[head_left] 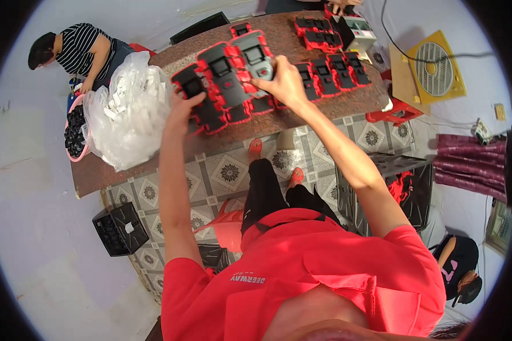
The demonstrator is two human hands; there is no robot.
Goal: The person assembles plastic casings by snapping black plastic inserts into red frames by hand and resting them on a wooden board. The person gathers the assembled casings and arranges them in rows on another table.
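Note:
Over the dark red-brown table, my left hand [185,108] grips the left end of a row of red-and-black plastic housings [224,79], its thumb pressed on a black piece. My right hand [284,82] is closed on the right end, on a grey-and-red housing [255,54]; its thumb lies along the lower edge. The row tilts slightly and covers part of more housings beneath it. To the right of my right hand, several similar housings [327,77] lie side by side on the table. What exactly the housings belong to, I cannot tell.
A clear plastic bag of white parts [128,108] lies on the left of the table [96,176], beside a pink basket [84,153] of black parts. A yellow fan [435,68] stands right. Black crates [119,227] rest on the floor. Other people sit nearby.

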